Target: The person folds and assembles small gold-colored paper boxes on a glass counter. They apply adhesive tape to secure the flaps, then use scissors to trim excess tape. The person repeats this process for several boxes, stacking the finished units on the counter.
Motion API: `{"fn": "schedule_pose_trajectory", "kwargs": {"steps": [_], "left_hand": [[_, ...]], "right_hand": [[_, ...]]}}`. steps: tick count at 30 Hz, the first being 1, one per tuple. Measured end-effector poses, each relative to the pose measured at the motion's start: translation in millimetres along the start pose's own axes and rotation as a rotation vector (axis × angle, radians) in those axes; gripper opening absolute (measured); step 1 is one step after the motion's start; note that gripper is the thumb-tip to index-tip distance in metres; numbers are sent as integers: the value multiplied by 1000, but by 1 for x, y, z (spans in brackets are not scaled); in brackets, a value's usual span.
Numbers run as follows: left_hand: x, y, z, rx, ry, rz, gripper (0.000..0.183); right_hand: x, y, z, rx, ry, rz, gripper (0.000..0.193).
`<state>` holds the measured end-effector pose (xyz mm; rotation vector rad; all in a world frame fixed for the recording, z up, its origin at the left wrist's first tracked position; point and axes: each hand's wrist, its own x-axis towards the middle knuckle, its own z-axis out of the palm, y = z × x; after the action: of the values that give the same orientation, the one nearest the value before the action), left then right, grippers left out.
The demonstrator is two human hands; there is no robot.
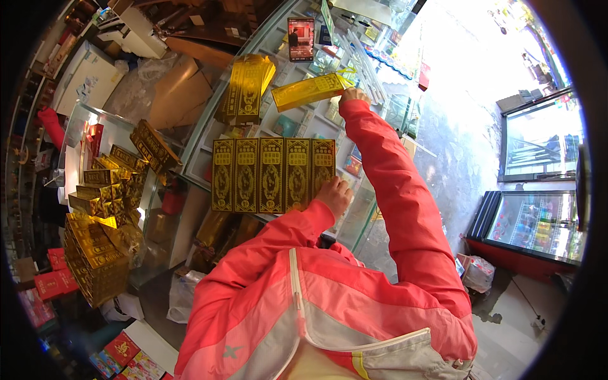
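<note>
Five dark-and-gold boxes point(269, 174) sit side by side on the glass counter point(318, 126). At the row's 4 o'clock, the left hand point(335, 196) is half curled, fingers touching the end box; whether it grips, I cannot tell. At 1 o'clock, the right hand point(355, 95) closes its fingers on the flap end of a tilted gold carton point(307, 92). A phone point(301, 39) lies at 12, fanned cartons point(246, 88) at 11.
</note>
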<state>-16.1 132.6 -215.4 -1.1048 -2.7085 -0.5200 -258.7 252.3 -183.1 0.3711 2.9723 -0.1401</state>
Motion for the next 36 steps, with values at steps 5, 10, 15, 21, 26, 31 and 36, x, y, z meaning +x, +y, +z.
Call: {"fn": "schedule_pose_trajectory", "kwargs": {"steps": [5, 10, 15, 21, 26, 31, 36], "left_hand": [[1, -1, -6, 0, -31, -9, 7], [2, -4, -14, -223, 18, -34, 14], [2, -12, -21, -436, 74, -52, 18], [0, -24, -25, -602, 74, -78, 25], [1, -30, -25, -662, 43, -75, 28], [-1, -38, -28, -681, 32, -84, 27], [-4, -44, -36, -661, 20, -87, 25]], "right_hand": [[5, -5, 1, -56, 10, -6, 29], [7, -4, 5, -44, -20, -2, 29], [11, -8, -2, -138, 45, 98, 28], [-4, -5, -59, -299, 33, -34, 26], [-69, 25, -101, -100, 100, -150, 21], [-190, 81, -53, 186, 232, -225, 21], [-257, 107, 31, 261, 194, -86, 23]]}}
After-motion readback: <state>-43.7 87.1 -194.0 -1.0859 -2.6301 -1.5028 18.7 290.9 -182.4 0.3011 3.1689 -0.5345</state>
